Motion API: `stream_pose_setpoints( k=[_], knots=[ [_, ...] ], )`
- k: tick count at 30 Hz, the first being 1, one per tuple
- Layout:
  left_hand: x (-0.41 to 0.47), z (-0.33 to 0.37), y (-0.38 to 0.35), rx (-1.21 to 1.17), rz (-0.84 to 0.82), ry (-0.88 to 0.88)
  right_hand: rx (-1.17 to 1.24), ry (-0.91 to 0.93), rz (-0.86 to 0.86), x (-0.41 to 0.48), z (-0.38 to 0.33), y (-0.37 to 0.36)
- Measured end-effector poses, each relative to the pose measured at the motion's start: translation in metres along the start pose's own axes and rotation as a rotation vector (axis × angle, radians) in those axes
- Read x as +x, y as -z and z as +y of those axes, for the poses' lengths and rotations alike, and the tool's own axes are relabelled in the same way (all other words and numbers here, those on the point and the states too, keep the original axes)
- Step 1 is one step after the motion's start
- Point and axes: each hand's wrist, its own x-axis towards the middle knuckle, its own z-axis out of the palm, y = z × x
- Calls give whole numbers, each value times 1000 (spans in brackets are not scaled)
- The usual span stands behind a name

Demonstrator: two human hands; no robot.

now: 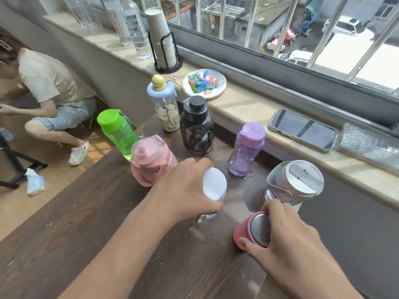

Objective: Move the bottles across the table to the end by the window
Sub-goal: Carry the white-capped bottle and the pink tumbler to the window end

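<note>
Several bottles stand at the window end of the dark wooden table (75, 229): a green one (117, 132), a pink one (151, 160), a blue-lidded one with a yellow knob (164, 104), a black one (196, 126), a purple one (246, 149) and a clear one with a silver lid (295, 184). My left hand (185, 193) grips a clear bottle with a white cap (214, 188). My right hand (287, 240) holds a small pink bottle with a metal lid (252, 229). Both bottles are upright near the others.
A stone windowsill (248, 104) runs along the table's right side with a plate of wrapped sweets (204, 84), a phone (303, 129), a cup stack (162, 39) and tall clear bottles (136, 29). A person crouches on the floor at left (49, 93).
</note>
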Motion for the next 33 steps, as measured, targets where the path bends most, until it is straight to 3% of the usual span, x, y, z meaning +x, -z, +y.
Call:
stream_pose_setpoints(
  k=[11,15,18,25,33],
  knots=[
    [-25,-7,3,-145,32,10,-281,63,10,-3,-4,1],
    [-75,-27,24,-193,114,45,-348,205,102,-11,-46,29],
    [-131,-60,40,-219,172,109,-282,419,146,-18,-95,34],
    [-304,-160,59,-265,326,434,-148,906,-76,-48,-226,-37],
    [-534,-218,14,-362,533,884,-91,1293,-444,-148,-367,-175]
  ],
)
